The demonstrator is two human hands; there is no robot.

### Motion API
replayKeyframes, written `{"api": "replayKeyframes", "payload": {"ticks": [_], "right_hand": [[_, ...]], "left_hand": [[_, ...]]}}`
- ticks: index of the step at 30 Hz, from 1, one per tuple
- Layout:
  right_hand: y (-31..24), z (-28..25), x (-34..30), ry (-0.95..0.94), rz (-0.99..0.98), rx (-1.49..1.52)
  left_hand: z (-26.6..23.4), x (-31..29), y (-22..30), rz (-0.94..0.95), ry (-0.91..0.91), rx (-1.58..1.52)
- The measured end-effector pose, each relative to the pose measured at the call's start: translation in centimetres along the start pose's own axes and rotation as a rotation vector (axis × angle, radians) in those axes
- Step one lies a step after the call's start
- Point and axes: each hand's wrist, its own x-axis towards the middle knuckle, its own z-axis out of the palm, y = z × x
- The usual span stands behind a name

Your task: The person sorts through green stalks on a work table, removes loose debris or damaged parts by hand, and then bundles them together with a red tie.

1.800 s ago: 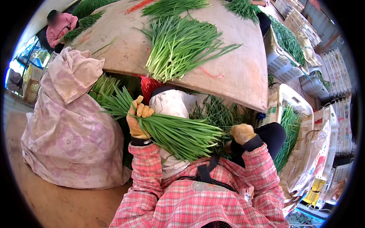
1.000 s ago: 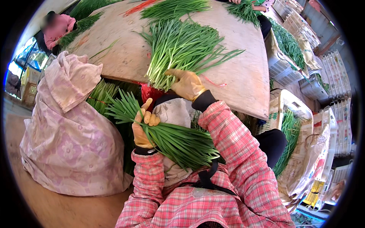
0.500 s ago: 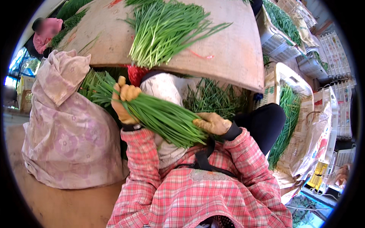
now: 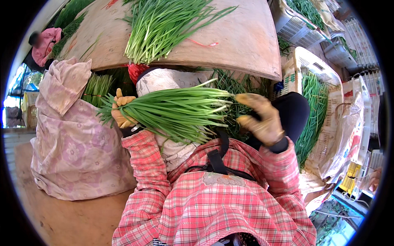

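A bunch of garlic chives (image 4: 176, 108) lies level across my lap, its pale cut ends toward the right. My left hand (image 4: 122, 110), in a yellowish glove, is wrapped round the leafy end on the left. Just right of the stem ends, my right hand (image 4: 262, 119), gloved the same way, is raised with thumb and fingers apart and nothing between them. It looks slightly blurred. On the board in front of me rests a larger pile of garlic chives (image 4: 162, 30), stem ends toward me.
The wooden board (image 4: 242, 41) spans the far side. A flowered cloth bundle (image 4: 82, 151) stands at my left, with tied chives (image 4: 98, 88) behind it. Loose greens (image 4: 234, 86) lie under the board's edge. On the right is a white crate (image 4: 318, 61). A person in pink (image 4: 44, 47) sits far left.
My right hand has let go of the stem end and moved right, its fingers now spread. The bunch has turned nearly level, with its pale ends showing. My left hand keeps its hold.
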Motion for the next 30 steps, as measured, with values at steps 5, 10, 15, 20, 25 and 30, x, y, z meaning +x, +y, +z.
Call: {"api": "replayKeyframes", "payload": {"ticks": [5,10,15,20,25,30], "right_hand": [[0.7,8.3,1.9,-0.233,0.089,-0.483],[6.1,7.1,1.2,0.150,0.223,-0.232],[3.7,5.3,-0.4,-0.086,0.257,0.220],[-0.8,11.1,2.2,-0.073,0.006,0.061],[-0.2,13.4,2.2,0.002,0.193,0.256],[-1.3,11.5,1.9,0.009,0.097,0.079]], "left_hand": [[4.2,0.4,-2.6,0.398,0.192,0.254],[9.4,0.2,-1.5,0.826,0.338,0.436],[8.8,-0.2,-0.4,0.917,0.517,0.385],[7.3,-0.4,0.1,0.923,0.595,0.438],[8.5,-0.3,-1.2,0.889,0.487,0.352],[8.8,-0.2,-2.3,0.918,0.481,0.351]]}}
